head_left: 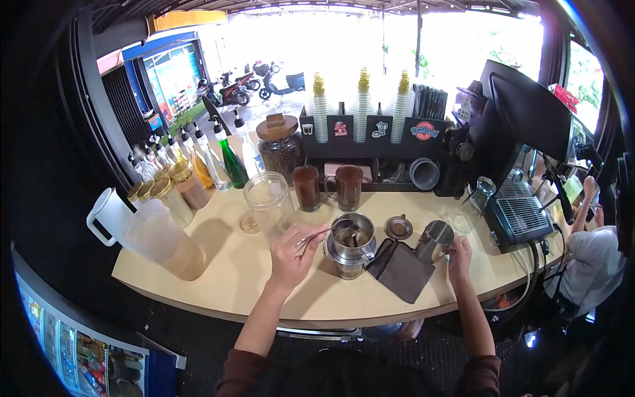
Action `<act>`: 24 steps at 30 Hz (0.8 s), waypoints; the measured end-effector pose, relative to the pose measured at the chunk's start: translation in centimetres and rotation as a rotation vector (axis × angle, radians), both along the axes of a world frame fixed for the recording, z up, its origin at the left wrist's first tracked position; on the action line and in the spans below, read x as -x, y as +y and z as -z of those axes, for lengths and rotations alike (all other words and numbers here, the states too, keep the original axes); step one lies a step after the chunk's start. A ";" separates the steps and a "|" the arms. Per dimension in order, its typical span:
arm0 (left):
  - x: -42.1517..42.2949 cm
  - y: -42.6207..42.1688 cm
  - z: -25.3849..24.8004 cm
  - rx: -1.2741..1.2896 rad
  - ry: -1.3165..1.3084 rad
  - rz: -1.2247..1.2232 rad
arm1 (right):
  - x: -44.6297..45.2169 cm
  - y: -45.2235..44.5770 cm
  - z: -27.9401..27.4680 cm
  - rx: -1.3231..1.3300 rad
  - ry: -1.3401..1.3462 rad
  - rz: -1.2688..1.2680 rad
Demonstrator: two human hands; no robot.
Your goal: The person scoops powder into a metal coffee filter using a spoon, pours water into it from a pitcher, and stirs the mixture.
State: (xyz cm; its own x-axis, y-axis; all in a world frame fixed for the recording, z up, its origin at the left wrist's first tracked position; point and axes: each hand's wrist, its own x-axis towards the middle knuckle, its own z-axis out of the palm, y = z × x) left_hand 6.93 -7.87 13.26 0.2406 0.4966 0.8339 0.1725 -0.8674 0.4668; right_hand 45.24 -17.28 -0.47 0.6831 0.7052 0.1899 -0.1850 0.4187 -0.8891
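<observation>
My left hand [291,257] is closed on a thin metal spoon [311,236], whose far end reaches into a metal drip coffee filter [359,249]. Dark contents show inside the filter, which sits on top of a small glass [348,270]. On the right, my right hand [458,257] grips the handle side of a metal pitcher [432,243], tilted with its mouth facing up and right. Between the hands lies a folded dark cloth [403,272]. A round metal lid [398,227] rests behind the cloth.
Behind the filter stand two mugs of brown drink [306,188] and an open clear jar [268,198]. Pitchers [169,241], lidded jars and pump bottles [229,162] line the left. A cup rack [357,126] is at the back. A person [592,264] is at far right beside a machine [519,208].
</observation>
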 end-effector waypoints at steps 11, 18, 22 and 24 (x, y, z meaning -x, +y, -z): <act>-3.4 0.3 -1.0 -0.357 0.258 0.105 | 14.3 -0.8 -14.8 -0.112 -1.185 -0.250; -1.9 0.5 0.2 -0.067 0.190 0.060 | 16.3 1.9 -15.5 -0.298 -1.458 -0.165; -1.8 2.1 1.7 0.245 0.295 0.118 | 16.6 1.9 -15.2 -0.246 -1.447 -0.289; -2.0 2.8 2.5 0.396 0.266 0.232 | 16.6 2.1 -15.9 -0.262 -1.454 -0.269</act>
